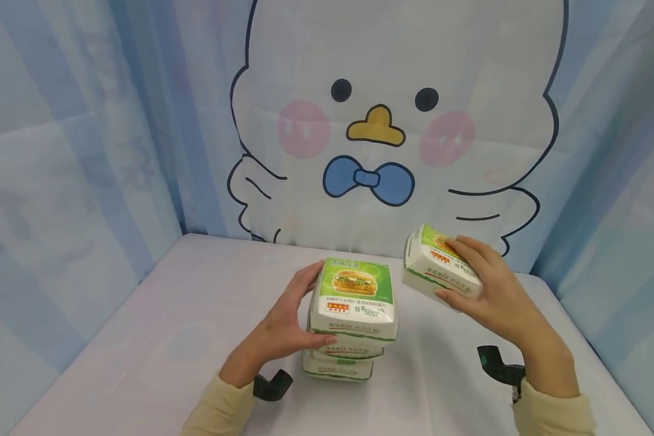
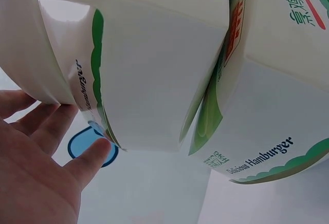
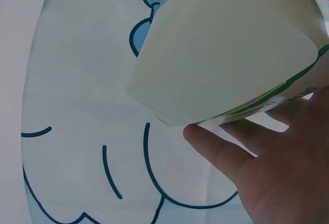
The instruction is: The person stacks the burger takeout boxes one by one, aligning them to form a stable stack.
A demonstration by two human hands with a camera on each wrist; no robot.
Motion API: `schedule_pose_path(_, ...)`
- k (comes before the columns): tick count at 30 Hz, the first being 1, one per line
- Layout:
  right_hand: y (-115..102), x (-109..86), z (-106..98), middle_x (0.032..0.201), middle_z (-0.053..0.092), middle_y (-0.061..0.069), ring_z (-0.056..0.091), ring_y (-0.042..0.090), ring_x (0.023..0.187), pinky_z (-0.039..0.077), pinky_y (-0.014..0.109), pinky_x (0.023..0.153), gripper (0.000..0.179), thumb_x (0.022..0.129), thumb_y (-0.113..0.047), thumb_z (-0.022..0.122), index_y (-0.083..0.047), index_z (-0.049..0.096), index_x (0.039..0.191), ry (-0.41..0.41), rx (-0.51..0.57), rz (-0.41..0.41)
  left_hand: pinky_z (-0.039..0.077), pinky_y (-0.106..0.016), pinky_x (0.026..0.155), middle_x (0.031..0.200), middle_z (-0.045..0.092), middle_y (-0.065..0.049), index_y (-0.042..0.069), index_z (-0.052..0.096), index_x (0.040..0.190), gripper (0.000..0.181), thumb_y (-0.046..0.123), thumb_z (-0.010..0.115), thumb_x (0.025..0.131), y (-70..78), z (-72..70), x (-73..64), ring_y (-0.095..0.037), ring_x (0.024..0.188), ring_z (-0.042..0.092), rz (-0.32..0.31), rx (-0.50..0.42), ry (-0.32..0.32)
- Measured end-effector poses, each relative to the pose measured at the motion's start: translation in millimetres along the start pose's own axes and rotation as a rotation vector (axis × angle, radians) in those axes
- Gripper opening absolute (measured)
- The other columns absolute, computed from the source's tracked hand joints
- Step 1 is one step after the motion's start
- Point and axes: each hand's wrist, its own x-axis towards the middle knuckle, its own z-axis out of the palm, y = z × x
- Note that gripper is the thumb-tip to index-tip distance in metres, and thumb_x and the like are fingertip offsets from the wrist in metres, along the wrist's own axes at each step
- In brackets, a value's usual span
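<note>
Three white and green cardboard burger boxes stand stacked in the head view: a top burger box (image 1: 354, 306) with a burger picture on its lid, a middle box (image 1: 360, 352) and a bottom box (image 1: 338, 369). My left hand (image 1: 280, 324) grips the top box from its left side, thumb along the front and fingers toward the back, partly hidden. To the right, my right hand (image 1: 496, 293) holds another burger box (image 1: 441, 266) tilted above the table. Its thumb lies at the front lower edge, its fingers over the lid. That box's plain underside shows in the right wrist view.
A pale cloth covers the table (image 1: 142, 363). Behind it hangs a curtain (image 1: 376, 224) printed with a white bird in a blue bow tie, and blue-white curtains (image 1: 60, 181) close in both sides. Black curved mounts (image 1: 272, 386) are worn on both wrists.
</note>
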Motion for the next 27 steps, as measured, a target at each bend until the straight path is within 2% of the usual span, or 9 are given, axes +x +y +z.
schedule_pose_path(6, -5, 6.6, -5, 0.15, 0.041, 0.015, 0.05, 0.031, 0.114, 0.05, 0.032, 0.074, 0.085, 0.078, -0.027, 0.084, -0.019, 0.042, 0.151, 0.012, -0.002, -0.034, 0.037, -0.053, 0.116, 0.16, 0.025, 0.006, 0.03, 0.015, 0.158, 0.114, 0.027, 0.089, 0.071, -0.6, 0.6, 1.0, -0.017, 0.144, 0.034, 0.042, 0.009, 0.007)
schedule_pose_path(14, -13, 12.2, -9, 0.152, 0.04, 0.012, 0.049, 0.03, 0.116, 0.049, 0.036, 0.076, 0.086, 0.077, -0.026, 0.085, -0.022, 0.042, 0.151, 0.019, 0.005, -0.037, 0.035, -0.051, 0.118, 0.159, 0.027, 0.007, 0.029, 0.018, 0.158, 0.11, 0.028, 0.089, 0.073, -2.8, 3.0, 0.4, -0.016, 0.146, 0.032, 0.04, -0.005, 0.031)
schedule_pose_path(21, -24, 17.1, -12, 0.155, 0.037, 0.009, 0.047, 0.029, 0.119, 0.049, 0.04, 0.078, 0.086, 0.078, -0.028, 0.084, -0.025, 0.04, 0.152, 0.004, 0.026, -0.023, 0.034, -0.054, 0.118, 0.158, 0.028, 0.005, 0.027, 0.02, 0.157, 0.109, 0.029, 0.089, 0.073, -3.6, 3.3, 0.6, -0.019, 0.146, 0.033, 0.05, -0.017, 0.046)
schedule_pose_path(27, -34, 23.4, -13, 0.156, 0.036, 0.009, 0.046, 0.029, 0.123, 0.049, 0.04, 0.08, 0.087, 0.079, -0.029, 0.084, -0.026, 0.038, 0.153, -0.006, 0.039, -0.059, 0.033, -0.056, 0.118, 0.159, 0.027, 0.006, 0.029, 0.019, 0.157, 0.11, 0.029, 0.089, 0.073, -1.6, 3.7, 0.0, -0.018, 0.146, 0.031, 0.028, -0.024, 0.054)
